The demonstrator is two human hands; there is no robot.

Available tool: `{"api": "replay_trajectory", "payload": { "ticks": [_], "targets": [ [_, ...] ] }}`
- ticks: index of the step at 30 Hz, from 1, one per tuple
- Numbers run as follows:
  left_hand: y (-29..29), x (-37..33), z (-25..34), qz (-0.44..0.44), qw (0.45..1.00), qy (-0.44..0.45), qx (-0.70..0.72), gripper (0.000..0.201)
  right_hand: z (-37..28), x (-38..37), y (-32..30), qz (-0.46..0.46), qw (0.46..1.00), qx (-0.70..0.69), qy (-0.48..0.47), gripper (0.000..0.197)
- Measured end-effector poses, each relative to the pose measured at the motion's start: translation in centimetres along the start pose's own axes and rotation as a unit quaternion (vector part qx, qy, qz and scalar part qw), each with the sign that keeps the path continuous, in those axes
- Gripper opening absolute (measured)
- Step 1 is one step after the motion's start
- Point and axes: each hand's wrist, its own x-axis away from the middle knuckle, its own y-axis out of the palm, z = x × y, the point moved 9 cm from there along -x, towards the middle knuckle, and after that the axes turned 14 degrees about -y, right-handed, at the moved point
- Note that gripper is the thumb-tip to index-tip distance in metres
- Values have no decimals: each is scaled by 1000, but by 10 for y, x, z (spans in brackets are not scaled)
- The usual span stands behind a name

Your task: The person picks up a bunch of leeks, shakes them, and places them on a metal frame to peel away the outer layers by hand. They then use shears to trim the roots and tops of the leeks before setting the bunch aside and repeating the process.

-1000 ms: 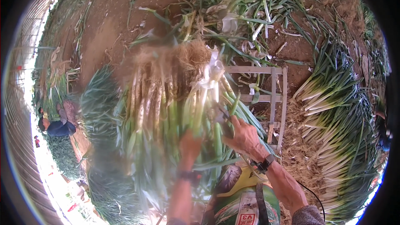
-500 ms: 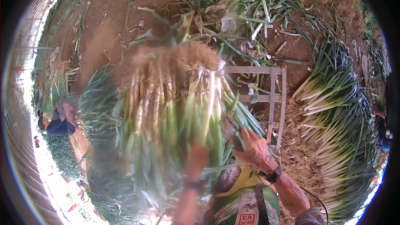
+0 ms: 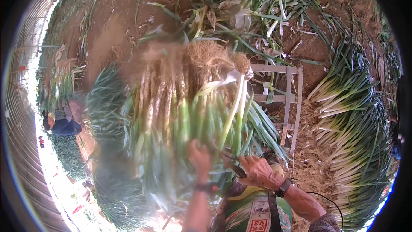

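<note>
**Green onions (image 3: pixel 183 120) being handled with both hands over a pale barred frame (image 3: pixel 286 99)**

The heap of green onions is lying directly in front of the hands, the roots (image 3: pixel 208 56) pointing away from the body and the leaves trailing toward it. On its right side, two cleaner pale stalks (image 3: pixel 241 114) are standing out, with loose whitish skin (image 3: pixel 231 77) hanging near their root end.

The hands are being held apart, just beside one another. A dark-handled tool (image 3: pixel 238 171) is being gripped by the right hand (image 3: pixel 259 172), its fingers closed around it; the tool's exact kind cannot be told. The left hand (image 3: pixel 200 159) is being blurred among the leaves, and whether a stalk is being clamped by it cannot be told. A wristwatch (image 3: pixel 283 187) is being worn on the right wrist.

The frame is being partly covered by the heap. Farther right, a long row of onions (image 3: pixel 349 146) is lying. Loose leaf trimmings (image 3: pixel 257 13) are being strewn over brown soil (image 3: pixel 111 25) beyond the roots.
</note>
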Motion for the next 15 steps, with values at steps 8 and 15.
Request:
{"api": "replay_trajectory", "payload": {
  "ticks": [8,15],
  "targets": [
    [4,-17,9,-12,994,14,-112,46,7,-6,-2,69,997,21,22,70],
    [20,-58,-3,-100,962,-112,-229,38,-8,-16,-8,60,998,10,11,67]
  ]
}}
